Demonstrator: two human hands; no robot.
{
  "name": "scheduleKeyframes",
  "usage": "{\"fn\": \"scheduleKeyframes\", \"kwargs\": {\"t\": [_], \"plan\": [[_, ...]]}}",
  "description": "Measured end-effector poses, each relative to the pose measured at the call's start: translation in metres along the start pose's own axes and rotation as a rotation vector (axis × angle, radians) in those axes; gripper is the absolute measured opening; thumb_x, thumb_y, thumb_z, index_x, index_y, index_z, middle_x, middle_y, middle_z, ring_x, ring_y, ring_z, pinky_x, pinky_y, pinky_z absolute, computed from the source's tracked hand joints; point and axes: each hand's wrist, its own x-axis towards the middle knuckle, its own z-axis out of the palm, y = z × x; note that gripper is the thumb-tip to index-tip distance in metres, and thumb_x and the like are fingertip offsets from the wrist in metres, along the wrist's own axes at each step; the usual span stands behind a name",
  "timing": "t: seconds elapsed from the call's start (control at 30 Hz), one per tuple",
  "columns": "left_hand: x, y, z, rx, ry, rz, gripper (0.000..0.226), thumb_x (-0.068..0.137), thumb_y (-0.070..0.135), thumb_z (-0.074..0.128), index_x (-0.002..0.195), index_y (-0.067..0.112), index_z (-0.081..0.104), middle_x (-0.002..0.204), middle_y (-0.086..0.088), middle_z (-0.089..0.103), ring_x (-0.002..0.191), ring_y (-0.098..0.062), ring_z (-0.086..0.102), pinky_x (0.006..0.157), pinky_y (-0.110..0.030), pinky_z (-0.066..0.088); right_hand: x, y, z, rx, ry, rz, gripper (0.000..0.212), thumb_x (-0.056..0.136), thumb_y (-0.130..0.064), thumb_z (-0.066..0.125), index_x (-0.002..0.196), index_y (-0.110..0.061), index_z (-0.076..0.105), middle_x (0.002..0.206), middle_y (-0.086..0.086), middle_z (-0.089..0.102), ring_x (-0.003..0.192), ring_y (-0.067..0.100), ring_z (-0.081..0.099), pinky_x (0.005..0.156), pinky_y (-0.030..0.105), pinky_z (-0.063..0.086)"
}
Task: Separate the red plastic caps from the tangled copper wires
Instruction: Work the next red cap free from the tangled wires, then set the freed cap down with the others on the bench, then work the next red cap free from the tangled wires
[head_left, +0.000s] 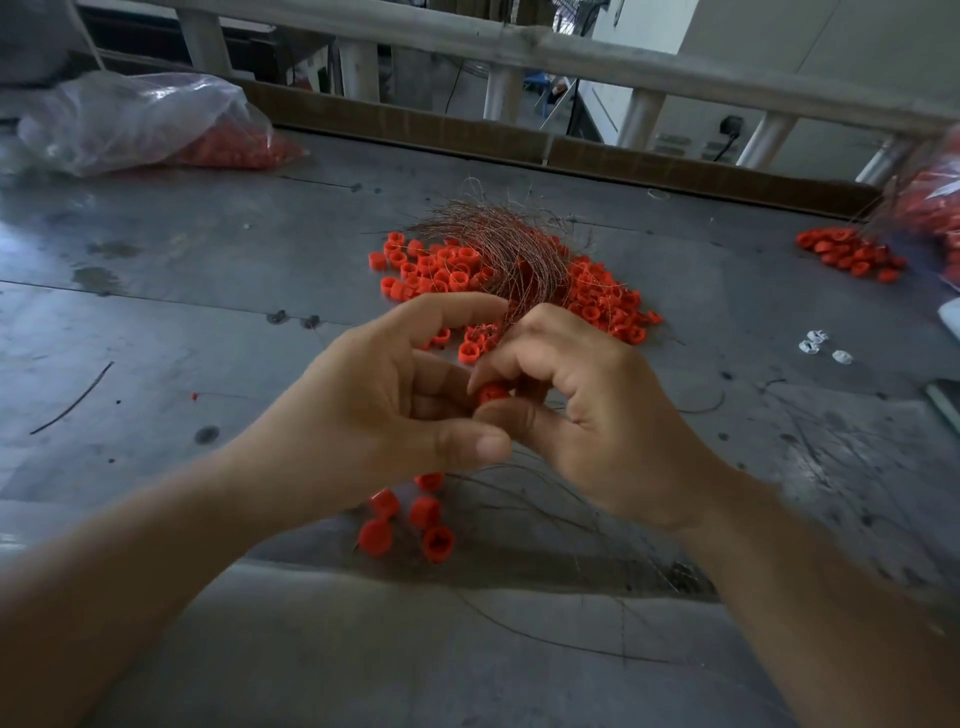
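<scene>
One cap (492, 392) sits at the centre, pinched between the curled fingers of the left hand (395, 400) and the thumb and forefinger of the right hand (587, 410). The wires (498, 244) fan out toward 12 o'clock from between the two hands; which hand clamps them cannot be told. Under the wires a pile (597, 296) of caps lies on the table (208, 312). Loose caps (410, 519) lie at 6 o'clock, just below the hands. A second pile (847, 252) lies at 2 o'clock, a bag (130, 119) of caps at 10 o'clock, and white parts (821, 348) at 3 o'clock.
</scene>
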Motion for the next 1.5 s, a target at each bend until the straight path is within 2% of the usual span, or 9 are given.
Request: {"fn": "scheduleKeyframes", "kwargs": {"t": [0.23,0.37,0.63,0.73,0.83,0.93,1.07,1.2,1.5], "plan": [[-0.005,-0.001,0.009,0.046,0.080,0.119,0.057,0.061,0.027,0.074,0.109,0.052,0.055,0.073,-0.004,0.071,0.066,-0.019,0.069,0.062,-0.021,0.054,-0.002,-0.005,0.006,-0.062,0.080,-0.058,0.007,0.075,0.002,0.063,0.080,-0.002,0.065,0.084,-0.007,0.049,0.076,0.002,0.049,0.069,0.012,0.041],[-0.005,0.002,0.012,0.010,0.090,0.101,0.061,0.058,0.026,0.076,0.113,0.033,0.052,0.073,-0.009,0.071,0.064,-0.021,0.069,0.060,-0.023,0.055,-0.003,-0.007,0.005,-0.025,0.079,-0.037,0.007,0.076,0.000,0.064,0.081,-0.003,0.065,0.083,-0.008,0.049,0.075,0.001,0.050,0.068,0.013,0.043],[0.002,0.008,0.005,-0.112,0.137,0.012,0.048,0.057,0.027,0.071,0.104,0.020,0.061,0.073,-0.011,0.072,0.063,-0.020,0.069,0.054,-0.022,0.053,-0.002,-0.003,0.002,0.077,0.063,0.064,0.036,0.073,-0.031,0.071,0.106,-0.018,0.062,0.090,-0.010,0.057,0.082,0.002,0.057,0.071,0.017,0.048],[0.003,0.010,-0.001,-0.204,0.144,0.046,0.049,0.056,0.028,0.079,0.103,0.019,0.067,0.076,-0.015,0.071,0.065,-0.024,0.069,0.056,-0.025,0.055,-0.001,-0.001,-0.007,0.242,-0.001,0.227,0.024,0.074,-0.040,0.058,0.096,-0.032,0.060,0.077,-0.011,0.063,0.068,0.002,0.061,0.061,0.016,0.050],[0.004,0.011,-0.009,-0.259,0.177,0.042,0.042,0.055,0.013,0.071,0.098,0.014,0.068,0.077,-0.015,0.071,0.063,-0.022,0.069,0.054,-0.023,0.054,-0.001,0.000,-0.014,0.219,0.060,0.232,0.012,0.080,-0.034,0.054,0.079,-0.028,0.063,0.057,-0.006,0.059,0.044,0.009,0.052,0.043,0.016,0.041],[0.005,0.012,-0.012,-0.209,0.172,0.045,0.039,0.052,-0.014,0.067,0.081,0.012,0.074,0.076,-0.012,0.072,0.060,-0.018,0.067,0.052,-0.020,0.053,-0.001,-0.001,-0.018,0.145,0.105,0.202,0.011,0.085,-0.021,0.061,0.076,-0.020,0.066,0.061,0.008,0.060,0.053,0.021,0.051,0.047,0.027,0.041],[0.005,0.010,-0.012,-0.066,0.216,0.060,0.014,0.048,0.014,0.078,0.060,0.016,0.072,0.063,-0.004,0.067,0.052,-0.008,0.059,0.049,-0.015,0.048,-0.001,0.000,-0.022,0.112,0.084,0.233,0.013,0.085,-0.016,0.063,0.073,-0.018,0.066,0.062,0.007,0.062,0.056,0.024,0.054,0.051,0.033,0.044],[0.006,0.007,-0.015,0.131,0.282,0.030,0.028,0.042,0.035,0.072,0.068,0.024,0.072,0.061,-0.002,0.066,0.051,-0.011,0.061,0.048,-0.017,0.050,-0.001,0.004,-0.027,-0.010,0.013,0.312,0.014,0.084,-0.020,0.063,0.070,-0.022,0.065,0.059,0.002,0.063,0.054,0.021,0.057,0.052,0.034,0.048],[0.008,-0.008,-0.017,0.779,0.037,-0.175,0.023,0.048,0.053,0.067,0.070,0.047,0.064,0.063,0.026,0.060,0.050,0.003,0.052,0.048,-0.011,0.041,-0.004,0.009,-0.024,-0.180,-0.404,0.428,0.013,0.085,-0.030,0.062,0.073,-0.026,0.066,0.063,-0.017,0.057,0.063,-0.014,0.051,0.058,0.004,0.038]]}}
